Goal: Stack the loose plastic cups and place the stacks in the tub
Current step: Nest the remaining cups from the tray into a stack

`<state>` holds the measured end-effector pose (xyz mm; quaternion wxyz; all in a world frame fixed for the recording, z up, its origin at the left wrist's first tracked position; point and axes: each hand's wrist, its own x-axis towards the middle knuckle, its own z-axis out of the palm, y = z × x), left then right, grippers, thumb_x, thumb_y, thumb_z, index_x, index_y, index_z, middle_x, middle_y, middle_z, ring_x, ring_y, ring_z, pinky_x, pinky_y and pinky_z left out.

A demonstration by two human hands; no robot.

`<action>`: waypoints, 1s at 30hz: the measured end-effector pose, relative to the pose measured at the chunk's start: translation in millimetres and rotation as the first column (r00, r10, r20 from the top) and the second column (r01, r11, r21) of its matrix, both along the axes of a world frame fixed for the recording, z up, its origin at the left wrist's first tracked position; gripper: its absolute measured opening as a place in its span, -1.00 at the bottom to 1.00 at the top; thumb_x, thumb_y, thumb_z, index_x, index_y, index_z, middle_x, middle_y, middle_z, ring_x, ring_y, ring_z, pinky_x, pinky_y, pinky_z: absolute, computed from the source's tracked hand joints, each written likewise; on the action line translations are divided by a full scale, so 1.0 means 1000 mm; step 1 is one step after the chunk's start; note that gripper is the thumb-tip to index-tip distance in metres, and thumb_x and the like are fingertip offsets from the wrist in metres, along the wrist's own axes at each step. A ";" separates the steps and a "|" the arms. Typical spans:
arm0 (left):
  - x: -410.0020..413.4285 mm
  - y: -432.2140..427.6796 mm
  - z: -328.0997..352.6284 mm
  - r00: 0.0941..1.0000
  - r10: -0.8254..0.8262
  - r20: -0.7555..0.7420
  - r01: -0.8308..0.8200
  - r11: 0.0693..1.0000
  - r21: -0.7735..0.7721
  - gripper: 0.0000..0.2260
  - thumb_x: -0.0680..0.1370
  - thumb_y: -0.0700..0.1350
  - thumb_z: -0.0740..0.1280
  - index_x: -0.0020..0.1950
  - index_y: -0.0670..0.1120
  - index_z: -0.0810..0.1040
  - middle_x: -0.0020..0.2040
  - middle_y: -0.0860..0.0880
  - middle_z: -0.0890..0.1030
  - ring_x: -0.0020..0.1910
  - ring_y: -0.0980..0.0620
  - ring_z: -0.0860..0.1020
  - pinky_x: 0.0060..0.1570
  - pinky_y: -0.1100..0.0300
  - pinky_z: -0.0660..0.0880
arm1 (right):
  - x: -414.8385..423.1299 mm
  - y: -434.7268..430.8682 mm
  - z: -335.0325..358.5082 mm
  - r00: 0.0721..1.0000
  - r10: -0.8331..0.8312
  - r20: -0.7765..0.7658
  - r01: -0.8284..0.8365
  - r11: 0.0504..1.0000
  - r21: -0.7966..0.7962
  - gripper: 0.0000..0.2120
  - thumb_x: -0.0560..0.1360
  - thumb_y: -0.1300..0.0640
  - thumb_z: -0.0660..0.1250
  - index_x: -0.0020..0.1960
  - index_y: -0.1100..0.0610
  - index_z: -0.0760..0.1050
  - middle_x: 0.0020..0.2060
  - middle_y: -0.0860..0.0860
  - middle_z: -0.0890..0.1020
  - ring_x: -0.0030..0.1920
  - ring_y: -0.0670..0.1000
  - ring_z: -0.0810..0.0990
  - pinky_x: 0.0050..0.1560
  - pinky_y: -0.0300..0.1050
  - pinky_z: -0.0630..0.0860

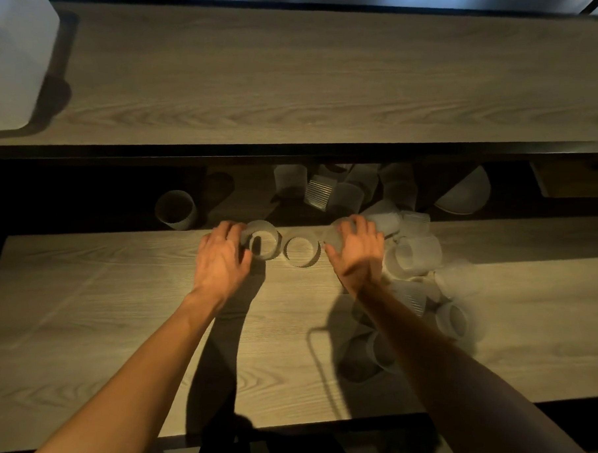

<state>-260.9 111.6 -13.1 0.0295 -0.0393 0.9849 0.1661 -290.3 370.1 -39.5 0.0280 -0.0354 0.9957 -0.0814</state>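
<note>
left hand point(221, 257) grip clamped on upright cup point(261, 241), mouth up, worktop point(116, 304) far edge | right hand point(356, 251) grip clamped on sideways cup point(338, 236), axis left-right

**Desks, a bowl and a box**

A wooden desk point(99, 286) with a grainy top sits close by. A second wooden desk point(331, 84) stands behind it, higher up. In the dark gap between them lies a pale round bowl point(467, 196), and a brown box point(573, 180) sits to its right.
</note>
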 end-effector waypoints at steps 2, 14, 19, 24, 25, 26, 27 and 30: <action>-0.004 -0.010 -0.002 0.998 0.065 0.000 -0.065 0.998 -0.010 -0.48 0.57 -0.06 0.39 0.50 -0.08 0.35 0.47 -0.15 0.35 0.43 -0.13 0.37 0.45 -0.06 0.32 | 0.006 -0.005 -0.009 0.999 -0.044 0.022 0.047 0.981 -0.190 -0.46 0.54 -0.23 0.32 0.36 0.09 0.44 0.40 0.12 0.41 0.39 0.16 0.38 0.35 0.12 0.40; -0.033 -0.061 -0.007 0.976 0.186 0.112 -0.146 0.943 -0.298 -0.50 0.56 -0.02 0.39 0.46 -0.11 0.38 0.43 -0.21 0.41 0.48 -0.19 0.30 0.53 -0.09 0.13 | 0.022 -0.043 -0.018 0.989 0.149 0.011 -0.120 0.839 -0.531 -0.44 0.48 -0.11 0.48 0.35 0.12 0.43 0.27 -0.06 0.46 0.12 -0.19 0.45 0.06 -0.59 0.31; -0.041 -0.072 -0.012 0.990 0.136 0.026 -0.126 0.963 -0.240 -0.71 0.54 -0.19 0.40 0.26 -0.10 0.56 0.15 -0.17 0.64 0.24 -0.15 0.54 0.42 -0.08 0.28 | 0.021 -0.057 -0.010 0.986 0.151 0.074 -0.077 0.796 -0.600 -0.51 0.61 -0.08 0.33 0.44 0.11 0.37 0.27 -0.12 0.47 0.18 -0.22 0.44 0.13 -0.51 0.38; -0.039 -0.064 -0.006 0.998 0.051 0.037 -0.046 0.989 -0.143 -0.71 0.54 -0.27 0.39 0.25 -0.08 0.55 0.09 -0.14 0.65 0.08 -0.11 0.61 0.26 0.01 0.44 | 0.017 -0.062 -0.020 0.995 0.101 0.013 -0.075 0.815 -0.575 -0.65 0.68 -0.03 0.21 0.38 0.12 0.45 0.22 0.01 0.60 0.17 -0.08 0.57 0.20 -0.05 0.57; -0.038 -0.063 -0.005 0.998 0.023 0.050 -0.017 0.994 -0.110 -0.72 0.55 -0.25 0.38 0.25 -0.06 0.54 0.10 -0.12 0.64 0.04 -0.09 0.62 0.19 0.02 0.51 | 0.018 -0.064 -0.020 0.991 0.135 0.018 -0.101 0.820 -0.563 -0.65 0.68 -0.03 0.20 0.38 0.12 0.46 0.22 0.02 0.60 0.17 -0.07 0.57 0.21 -0.06 0.56; -0.037 -0.062 -0.005 0.998 -0.001 0.066 0.006 0.997 -0.077 -0.73 0.56 -0.22 0.39 0.25 -0.04 0.53 0.10 -0.11 0.63 0.01 -0.08 0.63 0.11 0.05 0.56 | 0.019 -0.066 -0.021 0.986 0.168 0.005 -0.136 0.815 -0.563 -0.64 0.68 -0.03 0.19 0.38 0.13 0.47 0.22 0.02 0.61 0.16 -0.07 0.58 0.19 -0.06 0.57; -0.035 -0.063 -0.005 0.996 -0.016 0.092 0.021 0.998 -0.052 -0.74 0.56 -0.21 0.39 0.24 -0.02 0.52 0.10 -0.09 0.62 -0.02 -0.06 0.62 0.04 0.07 0.59 | 0.021 -0.068 -0.022 0.980 0.196 -0.025 -0.174 0.799 -0.576 -0.64 0.68 -0.04 0.19 0.36 0.14 0.49 0.19 0.02 0.62 0.14 -0.08 0.59 0.16 -0.06 0.59; -0.028 -0.064 -0.005 0.985 -0.024 0.168 0.029 0.999 -0.028 -0.70 0.54 -0.23 0.38 0.25 -0.01 0.51 0.12 -0.07 0.59 0.01 -0.04 0.60 0.01 0.10 0.58 | 0.027 -0.069 -0.026 0.972 0.219 -0.085 -0.225 0.760 -0.610 -0.61 0.67 -0.05 0.16 0.31 0.19 0.53 0.12 0.04 0.65 0.06 -0.05 0.63 0.05 -0.06 0.63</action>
